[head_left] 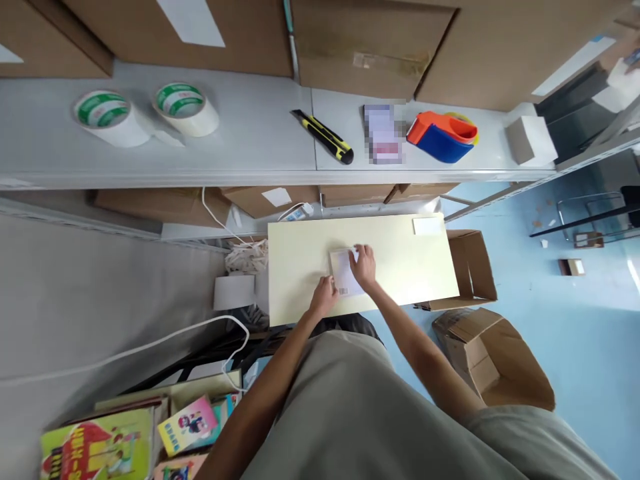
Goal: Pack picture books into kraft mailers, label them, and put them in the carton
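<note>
On the pale yellow tabletop (400,260) lies a thin, pale book (344,272) with a barcode at its lower left corner. My left hand (325,296) is closed at that lower left corner, fingers and thumb pinching the edge. Over the upper right part of the book is my right hand (363,267), its fingers curled round the edge and its thumb on the cover. Both hands partly hide the book. A small white card or label stack (427,226) lies at the table's far right corner.
A grey shelf (240,147) ahead holds tape rolls (193,110), a yellow-black utility knife (325,137), an orange-blue tape dispenser (443,137) and a small white box (531,140). Open cartons (520,360) stand at right. Colourful books (100,447) fill a box at lower left.
</note>
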The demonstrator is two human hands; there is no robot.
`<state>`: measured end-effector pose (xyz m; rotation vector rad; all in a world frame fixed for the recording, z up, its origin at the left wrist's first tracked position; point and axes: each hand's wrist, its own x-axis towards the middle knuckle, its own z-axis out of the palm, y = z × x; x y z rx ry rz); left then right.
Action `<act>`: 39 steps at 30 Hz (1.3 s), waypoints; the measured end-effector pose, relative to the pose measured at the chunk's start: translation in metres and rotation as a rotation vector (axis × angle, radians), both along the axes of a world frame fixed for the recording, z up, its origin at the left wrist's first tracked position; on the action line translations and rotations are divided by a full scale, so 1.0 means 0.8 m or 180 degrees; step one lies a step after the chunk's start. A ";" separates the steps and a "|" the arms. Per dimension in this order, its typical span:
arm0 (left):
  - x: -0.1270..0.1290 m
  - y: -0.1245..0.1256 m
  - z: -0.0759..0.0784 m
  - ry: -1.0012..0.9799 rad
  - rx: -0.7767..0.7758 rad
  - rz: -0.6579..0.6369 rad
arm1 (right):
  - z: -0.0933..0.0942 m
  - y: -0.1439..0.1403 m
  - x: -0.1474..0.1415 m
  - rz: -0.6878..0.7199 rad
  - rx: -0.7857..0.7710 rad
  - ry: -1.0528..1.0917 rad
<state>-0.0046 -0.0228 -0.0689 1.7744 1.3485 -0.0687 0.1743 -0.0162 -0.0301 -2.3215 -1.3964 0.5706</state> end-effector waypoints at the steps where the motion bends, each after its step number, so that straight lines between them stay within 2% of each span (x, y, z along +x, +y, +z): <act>1: 0.003 -0.003 -0.006 0.0058 -0.0037 -0.0029 | -0.029 -0.026 0.001 -0.0340 -0.0240 0.0144; 2: 0.007 -0.004 -0.010 0.0094 -0.0059 -0.0040 | -0.051 -0.046 0.003 -0.0634 -0.0416 0.0287; 4: 0.016 -0.003 -0.016 0.0165 -0.0083 -0.0036 | -0.076 -0.070 0.007 -0.0905 -0.0607 0.0461; 13: 0.036 -0.015 -0.033 0.0208 -0.0026 -0.0164 | -0.095 -0.086 0.049 -0.0979 -0.0973 0.0894; 19: 0.037 -0.018 -0.032 -0.0150 -0.0351 0.0408 | -0.088 -0.087 0.057 -0.0909 -0.0938 0.1222; 24: 0.043 -0.009 -0.023 -0.0202 -0.0518 0.0891 | -0.064 -0.082 0.055 -0.0786 -0.0666 0.1561; 27: 0.047 -0.002 -0.002 -0.0270 -0.0544 0.1354 | -0.033 -0.082 0.072 -0.0609 -0.0444 0.1793; 30: 0.052 0.004 0.036 -0.0515 -0.0533 0.1655 | 0.015 -0.085 0.106 -0.0338 0.0013 0.2419; 33: 0.065 0.006 0.087 -0.1598 -0.0915 0.1732 | 0.075 -0.090 0.150 -0.0140 0.0496 0.3179; 35: 0.083 0.005 0.122 -0.2392 -0.1071 0.1871 | 0.113 -0.091 0.178 -0.0141 0.0620 0.3420; 37: 0.107 0.004 0.154 -0.2647 -0.0811 0.2144 | 0.143 -0.089 0.202 -0.0192 0.0708 0.3533; 39: 0.134 0.003 0.181 -0.2566 -0.0310 0.2426 | 0.163 -0.085 0.221 -0.0229 0.0816 0.3561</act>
